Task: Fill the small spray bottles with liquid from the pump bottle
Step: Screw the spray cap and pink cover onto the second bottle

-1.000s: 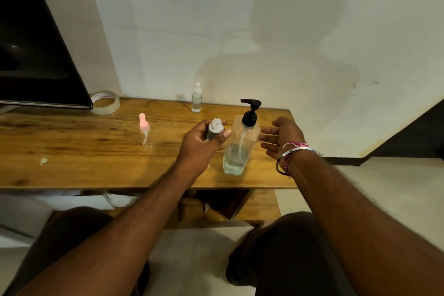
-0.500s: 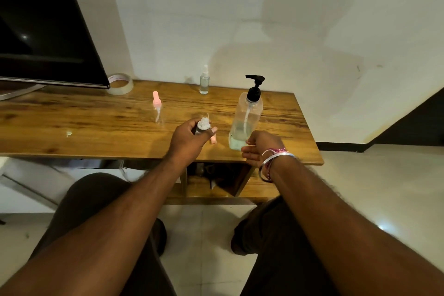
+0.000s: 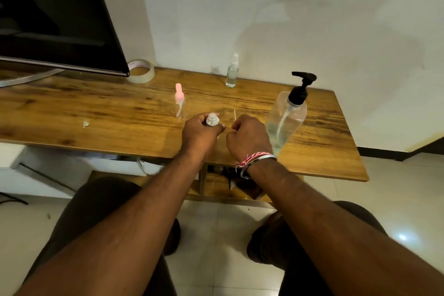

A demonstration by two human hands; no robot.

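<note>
Head view: left hand [image 3: 200, 133] grips a small clear open-necked spray bottle [image 3: 212, 120]. Right hand [image 3: 248, 138] pinches a thin white dip tube [image 3: 234, 115], beside the clear black-topped pump bottle [image 3: 286, 119].

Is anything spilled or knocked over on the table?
Nothing looks spilled or knocked over. The pump bottle, the pink-topped bottle and the clear spray bottle all stand upright on the table. The only odd bit is a small pale scrap lying alone to the left.
</note>
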